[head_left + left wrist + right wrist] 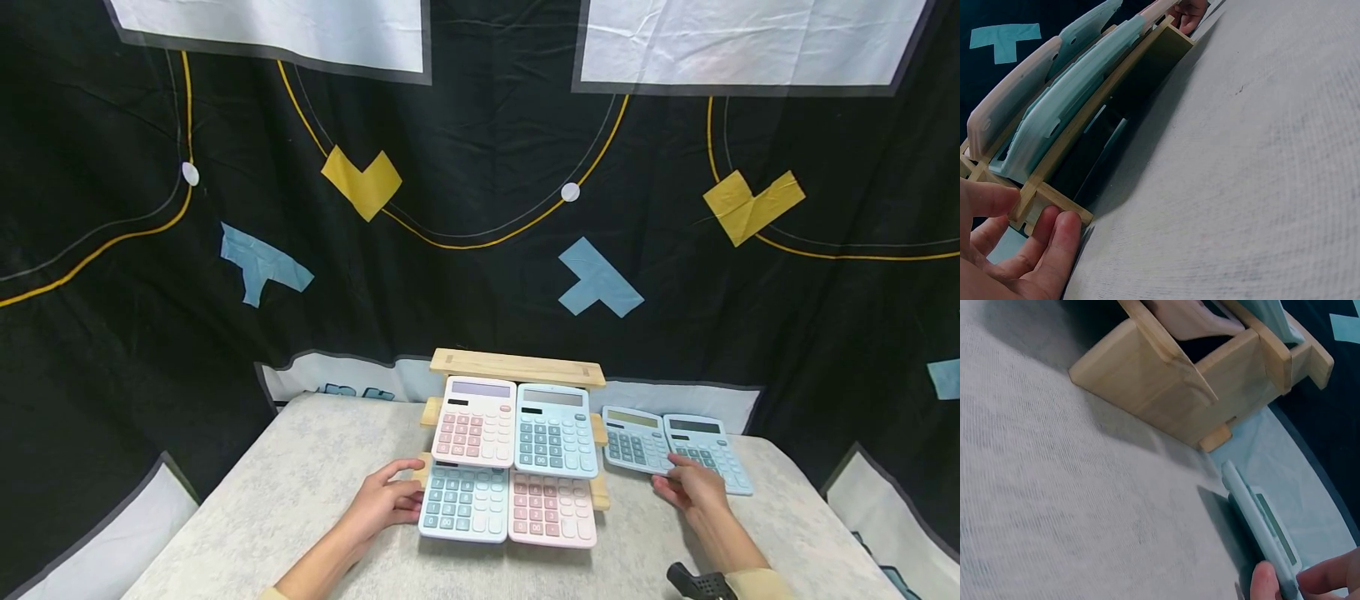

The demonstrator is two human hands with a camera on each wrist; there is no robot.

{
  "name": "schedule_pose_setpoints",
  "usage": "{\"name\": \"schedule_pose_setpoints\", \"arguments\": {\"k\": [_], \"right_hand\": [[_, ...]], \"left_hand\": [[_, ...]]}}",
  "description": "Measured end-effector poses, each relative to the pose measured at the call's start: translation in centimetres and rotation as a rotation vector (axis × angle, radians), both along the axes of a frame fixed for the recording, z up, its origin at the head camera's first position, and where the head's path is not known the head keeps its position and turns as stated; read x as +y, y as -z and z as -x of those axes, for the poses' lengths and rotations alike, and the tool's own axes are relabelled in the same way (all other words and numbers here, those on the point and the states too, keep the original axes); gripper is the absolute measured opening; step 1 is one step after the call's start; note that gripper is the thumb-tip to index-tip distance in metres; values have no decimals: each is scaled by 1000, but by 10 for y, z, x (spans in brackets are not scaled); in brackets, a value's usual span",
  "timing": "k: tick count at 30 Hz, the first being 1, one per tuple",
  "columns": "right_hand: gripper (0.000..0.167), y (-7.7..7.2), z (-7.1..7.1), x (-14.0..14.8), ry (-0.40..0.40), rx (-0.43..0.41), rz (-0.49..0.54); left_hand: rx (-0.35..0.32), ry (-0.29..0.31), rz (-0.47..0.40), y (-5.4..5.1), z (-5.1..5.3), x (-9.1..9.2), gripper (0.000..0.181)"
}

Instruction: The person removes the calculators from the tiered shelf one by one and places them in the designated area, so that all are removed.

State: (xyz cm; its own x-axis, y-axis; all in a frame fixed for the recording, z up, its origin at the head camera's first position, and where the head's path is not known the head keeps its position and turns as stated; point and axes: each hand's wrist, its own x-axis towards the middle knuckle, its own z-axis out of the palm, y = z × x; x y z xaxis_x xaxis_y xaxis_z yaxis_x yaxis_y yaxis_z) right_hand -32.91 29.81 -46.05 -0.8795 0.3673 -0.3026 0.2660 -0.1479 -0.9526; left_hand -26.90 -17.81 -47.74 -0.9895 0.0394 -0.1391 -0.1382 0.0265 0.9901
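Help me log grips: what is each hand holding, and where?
The left hand grips the wooden rack by its left front end. The right hand pinches the left loose blue calculator by its near right corner.

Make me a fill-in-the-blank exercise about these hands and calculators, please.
1. The wooden rack holds ____ calculators.
2. Its upper-left calculator has ____ number keys.
3. In the head view, the left hand grips the rack's ____ end.
4. The right hand pinches a loose calculator coloured ____.

Missing words: four; pink; left; blue.
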Motion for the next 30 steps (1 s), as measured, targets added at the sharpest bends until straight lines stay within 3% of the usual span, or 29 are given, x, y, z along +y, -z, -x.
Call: {"name": "schedule_pose_setpoints", "arguments": {"k": [12,20,30], "right_hand": [[55,-5,6,-6,133,-57,-14],[60,-4,1,-9,140,-77,7],[58,-10,-5,-13,144,-106,-7]], "left_hand": [[5,9,-4,-4,2,0,47],[-8,22,-17,-1,-2,0,48],[4,6,-6,2,1,-1,47]]}}
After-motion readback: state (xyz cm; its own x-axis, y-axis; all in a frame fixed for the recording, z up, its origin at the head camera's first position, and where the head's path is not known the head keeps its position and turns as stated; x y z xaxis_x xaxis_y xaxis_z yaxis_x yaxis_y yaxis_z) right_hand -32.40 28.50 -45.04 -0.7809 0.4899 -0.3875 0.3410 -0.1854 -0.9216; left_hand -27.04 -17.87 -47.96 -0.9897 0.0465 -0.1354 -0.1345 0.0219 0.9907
